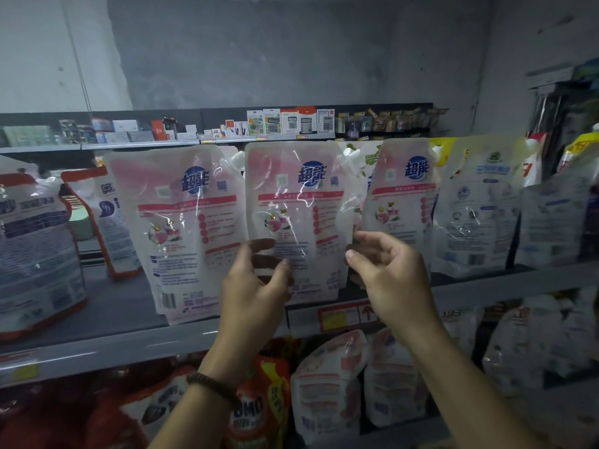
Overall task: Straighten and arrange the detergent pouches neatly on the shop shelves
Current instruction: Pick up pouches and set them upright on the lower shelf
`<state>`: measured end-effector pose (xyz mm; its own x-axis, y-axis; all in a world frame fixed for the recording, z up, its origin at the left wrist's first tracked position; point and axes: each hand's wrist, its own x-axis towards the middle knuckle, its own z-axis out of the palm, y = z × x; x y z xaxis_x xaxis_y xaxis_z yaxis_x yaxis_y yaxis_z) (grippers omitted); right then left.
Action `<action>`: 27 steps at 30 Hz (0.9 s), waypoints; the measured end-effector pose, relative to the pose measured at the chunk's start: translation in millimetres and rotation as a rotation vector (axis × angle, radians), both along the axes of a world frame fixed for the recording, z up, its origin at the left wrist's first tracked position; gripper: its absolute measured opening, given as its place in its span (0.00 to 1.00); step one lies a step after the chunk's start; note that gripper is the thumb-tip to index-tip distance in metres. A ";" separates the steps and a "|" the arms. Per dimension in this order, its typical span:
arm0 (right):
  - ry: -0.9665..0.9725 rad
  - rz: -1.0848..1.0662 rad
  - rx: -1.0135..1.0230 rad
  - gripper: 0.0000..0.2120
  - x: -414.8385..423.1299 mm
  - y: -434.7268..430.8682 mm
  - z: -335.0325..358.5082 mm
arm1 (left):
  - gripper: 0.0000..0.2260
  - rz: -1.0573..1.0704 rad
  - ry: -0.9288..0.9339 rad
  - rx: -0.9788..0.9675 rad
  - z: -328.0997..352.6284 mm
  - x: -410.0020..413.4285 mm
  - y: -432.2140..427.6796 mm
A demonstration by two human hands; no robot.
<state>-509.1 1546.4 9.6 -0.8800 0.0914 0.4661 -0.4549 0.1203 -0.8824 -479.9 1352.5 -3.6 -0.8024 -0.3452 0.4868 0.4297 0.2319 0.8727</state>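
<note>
Nearest to us, on the level below, a red OMO pouch (259, 413) and pale lower pouches (327, 384) stand under the front edge of the shelf (129, 345). A dark bracelet (210, 384) circles the left wrist. Above it we see the left hand (256, 286) raised to the middle pouch (295, 205), its grip holding the lower left part: the thumb lies on the front and the fingers show darkly through the clear film behind. The right hand (385, 270) is up at that pouch's lower right edge with fingers loosely curled. We cannot tell whether its grip holds the edge or only hovers beside it. A red and yellow tag (346, 315) sits on the shelf's front edge between the two hands. The middle pouch stands upright near the front edge, about midway along the shelf. The left pouch (181, 222), of the same pink and white kind, stands just beside it, leaning slightly. The right pouch (402, 196) is turned at an angle on the other side. Further right is a blue pouch (479, 205), and toward the shelf's left end an orange pouch (107, 215). Well behind, a far shelf (146, 144) carries boxed calculators (291, 121) under a grey wall (291, 43).
</note>
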 end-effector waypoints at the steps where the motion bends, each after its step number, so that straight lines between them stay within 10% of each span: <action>1: -0.008 0.013 -0.003 0.13 1.3 4.6 -2.8 | 0.09 -0.024 -0.005 0.013 -0.4 2.1 4.8; 27: -0.384 -0.038 -0.198 0.06 81.5 68.1 -92.2 | 0.04 -0.368 -0.252 0.034 -88.6 26.5 104.6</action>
